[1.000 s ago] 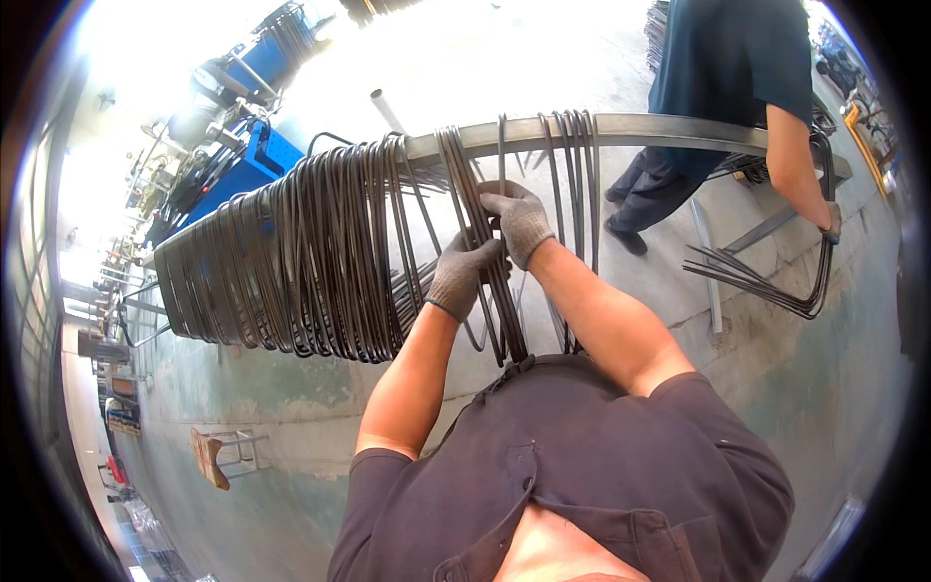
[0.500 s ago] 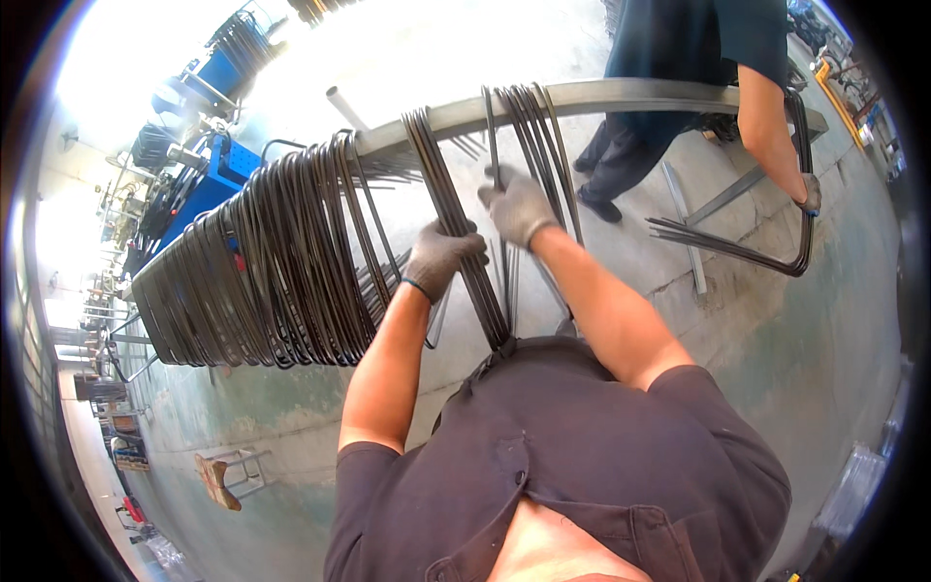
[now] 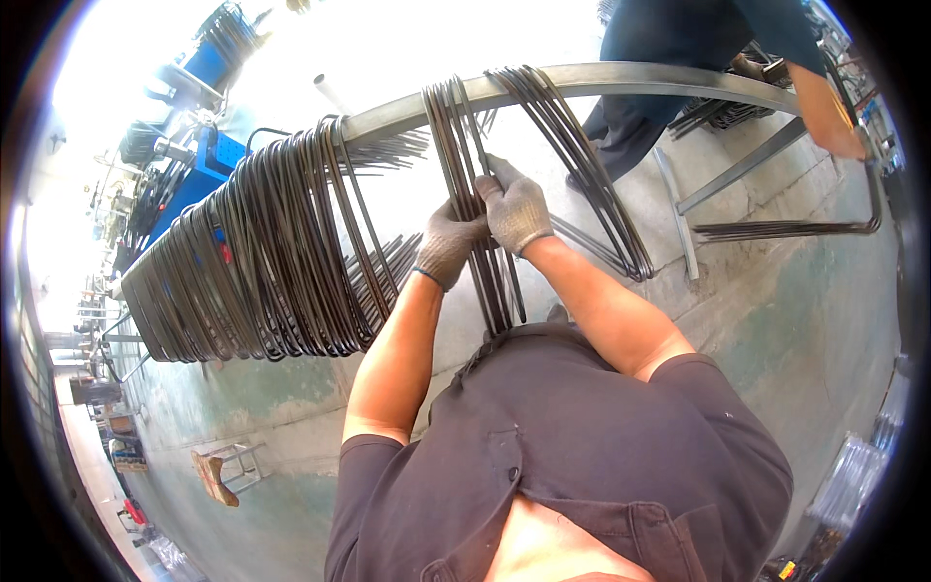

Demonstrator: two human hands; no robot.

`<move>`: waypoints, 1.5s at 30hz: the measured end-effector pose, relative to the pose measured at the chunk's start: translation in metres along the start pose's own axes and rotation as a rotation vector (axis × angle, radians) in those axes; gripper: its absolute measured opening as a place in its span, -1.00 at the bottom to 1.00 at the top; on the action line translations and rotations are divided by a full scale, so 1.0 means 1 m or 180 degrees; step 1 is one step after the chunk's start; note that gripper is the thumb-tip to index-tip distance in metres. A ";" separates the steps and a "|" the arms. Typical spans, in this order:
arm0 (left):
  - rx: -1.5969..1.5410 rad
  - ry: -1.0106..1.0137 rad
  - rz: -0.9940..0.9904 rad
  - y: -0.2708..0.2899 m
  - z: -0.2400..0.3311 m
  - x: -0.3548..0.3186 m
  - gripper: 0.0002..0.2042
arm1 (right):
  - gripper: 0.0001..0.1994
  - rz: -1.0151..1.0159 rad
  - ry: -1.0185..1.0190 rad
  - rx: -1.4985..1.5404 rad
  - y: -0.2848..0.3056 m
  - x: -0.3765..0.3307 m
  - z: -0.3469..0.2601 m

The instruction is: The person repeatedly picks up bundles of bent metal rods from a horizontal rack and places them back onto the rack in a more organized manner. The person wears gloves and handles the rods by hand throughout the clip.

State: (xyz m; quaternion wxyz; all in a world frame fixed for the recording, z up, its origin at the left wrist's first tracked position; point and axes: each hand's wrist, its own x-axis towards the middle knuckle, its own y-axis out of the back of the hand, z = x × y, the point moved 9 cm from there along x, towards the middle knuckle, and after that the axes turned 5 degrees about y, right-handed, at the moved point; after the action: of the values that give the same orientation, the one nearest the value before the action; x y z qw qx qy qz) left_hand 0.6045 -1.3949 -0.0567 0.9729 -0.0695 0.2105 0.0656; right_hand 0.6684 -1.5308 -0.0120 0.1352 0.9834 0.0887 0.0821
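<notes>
Both my hands wear grey knit gloves. My left hand (image 3: 448, 244) and my right hand (image 3: 514, 209) are closed side by side around a small bundle of bent dark steel rods (image 3: 477, 209) that hangs over a long grey steel rail (image 3: 601, 78). A large row of the same bent rods (image 3: 262, 252) hangs on the rail to the left. Another smaller group of rods (image 3: 582, 155) hangs just to the right of my hands.
A person in dark blue clothes (image 3: 679, 48) stands beyond the rail at the upper right, one hand (image 3: 842, 144) on a bundle of rods (image 3: 786, 230). Blue machinery (image 3: 184, 184) is at the left. A small stool (image 3: 223, 470) sits on the concrete floor.
My hands have come closer together on the bundle, which now stands apart from the large row at the left. The view has shifted, and the other person has moved farther right.
</notes>
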 end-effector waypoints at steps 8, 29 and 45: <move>-0.0137 0.0146 -0.0336 -0.034 -0.008 0.017 -0.75 | -0.63 0.1009 0.1561 -0.0798 0.085 -0.023 -0.041; 0.0400 0.0354 -0.1016 -0.145 -0.017 0.070 -0.69 | -0.65 -0.0639 -0.0961 0.1455 0.136 0.049 0.078; 0.0450 0.0698 -0.1956 -0.366 -0.029 0.114 -0.56 | -0.30 0.1145 -0.0152 -0.1987 0.348 0.053 0.040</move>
State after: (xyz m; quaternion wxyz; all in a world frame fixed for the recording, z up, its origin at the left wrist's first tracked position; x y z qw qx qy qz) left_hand 0.7532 -1.7476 -0.0911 0.9211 -0.0687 0.2872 -0.2536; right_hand 0.7798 -1.8607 0.0551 0.4144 0.8963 -0.1183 0.1048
